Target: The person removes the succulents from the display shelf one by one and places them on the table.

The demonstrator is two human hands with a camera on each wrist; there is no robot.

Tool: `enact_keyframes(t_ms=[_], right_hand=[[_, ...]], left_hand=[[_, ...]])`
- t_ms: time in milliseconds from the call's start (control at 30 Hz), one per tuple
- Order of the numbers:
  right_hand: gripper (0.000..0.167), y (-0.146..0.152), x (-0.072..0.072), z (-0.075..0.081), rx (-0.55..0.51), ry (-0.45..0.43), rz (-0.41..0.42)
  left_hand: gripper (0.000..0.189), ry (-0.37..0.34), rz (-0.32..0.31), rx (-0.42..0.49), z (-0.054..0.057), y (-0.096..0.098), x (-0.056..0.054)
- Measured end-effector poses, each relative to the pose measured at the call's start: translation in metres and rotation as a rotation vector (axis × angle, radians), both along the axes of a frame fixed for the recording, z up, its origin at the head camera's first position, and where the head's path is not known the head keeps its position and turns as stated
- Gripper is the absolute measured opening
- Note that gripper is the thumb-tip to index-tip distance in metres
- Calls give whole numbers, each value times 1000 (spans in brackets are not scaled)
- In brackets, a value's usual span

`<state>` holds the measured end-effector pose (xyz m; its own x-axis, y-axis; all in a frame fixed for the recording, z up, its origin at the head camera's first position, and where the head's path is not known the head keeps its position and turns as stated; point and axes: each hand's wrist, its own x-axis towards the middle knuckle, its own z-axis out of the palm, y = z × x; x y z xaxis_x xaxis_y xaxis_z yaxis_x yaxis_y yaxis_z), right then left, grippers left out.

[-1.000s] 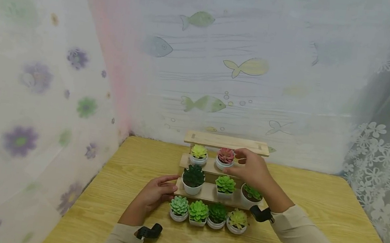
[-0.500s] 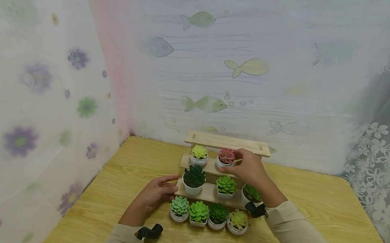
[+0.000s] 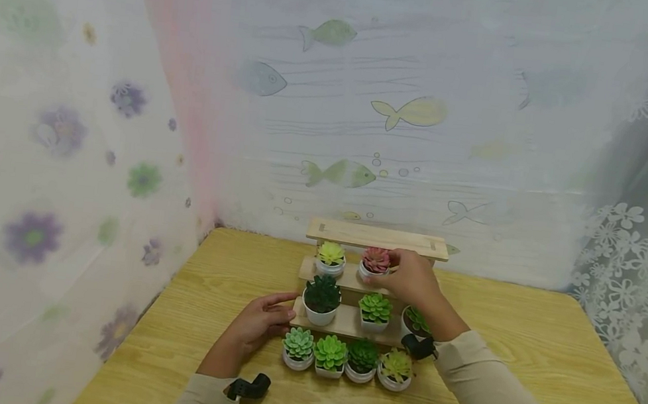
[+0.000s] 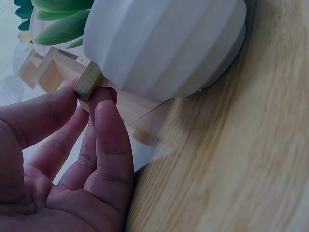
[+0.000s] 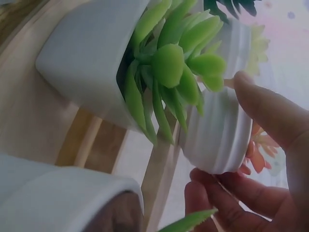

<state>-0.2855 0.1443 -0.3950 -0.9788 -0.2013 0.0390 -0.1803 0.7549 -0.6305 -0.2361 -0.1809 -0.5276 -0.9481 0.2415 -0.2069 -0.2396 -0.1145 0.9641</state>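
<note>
On the wooden tiered stand [image 3: 346, 322], my right hand [image 3: 416, 280] grips a round white pot holding a pink succulent [image 3: 376, 260]. The thumb is at the pot's front and the fingers are at its far right side; the right wrist view shows the ribbed white pot [image 5: 217, 133] between them. My left hand [image 3: 258, 320] pinches the left end of the lower shelf board [image 4: 89, 83] between thumb and fingers. A yellow-green succulent [image 3: 331, 256] stands left of the pink one. The shelf below bears a dark green succulent [image 3: 322, 293] and a light green one [image 3: 374, 308].
A potted succulent [image 3: 418, 321] at the lower shelf's right end is partly hidden by the right wrist. Along the stand's front several potted succulents, one pale green [image 3: 298, 344], form a row on the wooden table [image 3: 527, 372]. The top board [image 3: 377, 236] carries nothing.
My right thumb has moved left along the front of the pink succulent's pot, and the right forearm has swung a little left. The left hand keeps its place on the shelf end.
</note>
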Motion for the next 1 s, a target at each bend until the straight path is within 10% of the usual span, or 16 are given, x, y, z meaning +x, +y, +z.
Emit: enact_keyframes(t_ms=[1000], right_hand=[[65,6,6,-3,-47,24,-35]], left_hand=[[59,0,-6,1,-2,0,-2]])
